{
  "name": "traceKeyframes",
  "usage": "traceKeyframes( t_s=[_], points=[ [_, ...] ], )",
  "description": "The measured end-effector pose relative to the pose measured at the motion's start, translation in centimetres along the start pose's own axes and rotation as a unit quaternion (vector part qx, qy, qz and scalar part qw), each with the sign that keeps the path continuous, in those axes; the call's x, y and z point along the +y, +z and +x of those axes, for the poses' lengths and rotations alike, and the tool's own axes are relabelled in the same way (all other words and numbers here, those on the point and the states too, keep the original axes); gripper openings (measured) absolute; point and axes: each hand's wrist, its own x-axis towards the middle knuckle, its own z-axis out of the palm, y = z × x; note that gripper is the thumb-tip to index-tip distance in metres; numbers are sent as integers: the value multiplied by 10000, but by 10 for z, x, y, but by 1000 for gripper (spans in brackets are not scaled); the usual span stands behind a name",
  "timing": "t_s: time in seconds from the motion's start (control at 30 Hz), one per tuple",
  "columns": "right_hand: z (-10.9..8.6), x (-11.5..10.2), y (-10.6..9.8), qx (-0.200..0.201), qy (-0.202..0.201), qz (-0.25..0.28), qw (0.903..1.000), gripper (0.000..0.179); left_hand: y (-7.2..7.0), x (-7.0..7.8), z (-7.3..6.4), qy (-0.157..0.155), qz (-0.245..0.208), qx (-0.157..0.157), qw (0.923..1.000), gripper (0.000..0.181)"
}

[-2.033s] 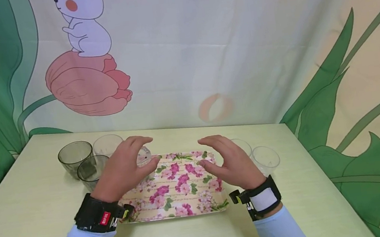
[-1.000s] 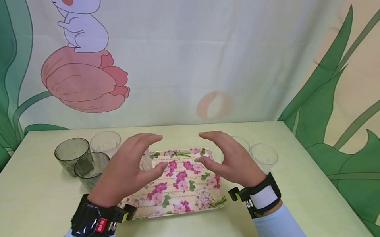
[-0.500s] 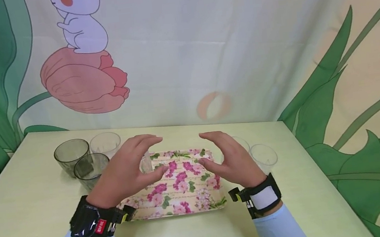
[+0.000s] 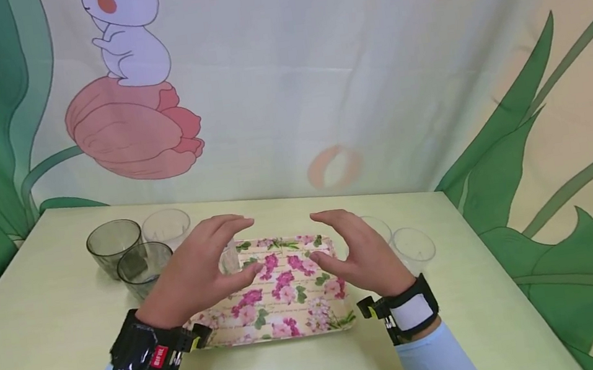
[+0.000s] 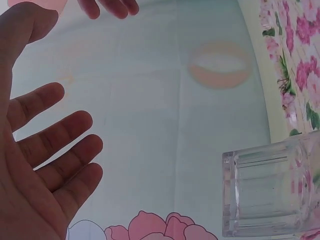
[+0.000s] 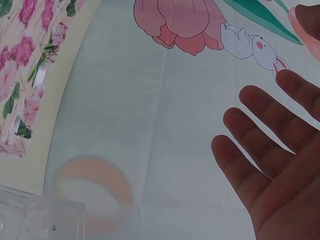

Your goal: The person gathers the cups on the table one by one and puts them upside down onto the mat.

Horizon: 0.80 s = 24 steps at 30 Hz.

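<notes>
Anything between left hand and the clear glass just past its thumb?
Nothing visible. In the left wrist view, no object stands between the left hand and the clear glass; only backdrop shows in the gap. In the head view, the hand itself partly covers the glass.

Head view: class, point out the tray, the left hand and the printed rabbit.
Tray (image 4: pixel 284 299): head view, bare flowered surface.
Left hand (image 4: pixel 194 275): head view, between wrist and fingers.
Printed rabbit (image 4: pixel 138 57): head view, its body.
</notes>
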Motion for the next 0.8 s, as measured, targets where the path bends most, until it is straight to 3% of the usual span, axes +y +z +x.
traceKeyframes(
  t_s=[0.8],
  points=[
    [-1, -1, -5, 27, 3, 102, 9999, 56, -2, 4, 2, -93, 119, -151, 9998, 60]
  ],
)
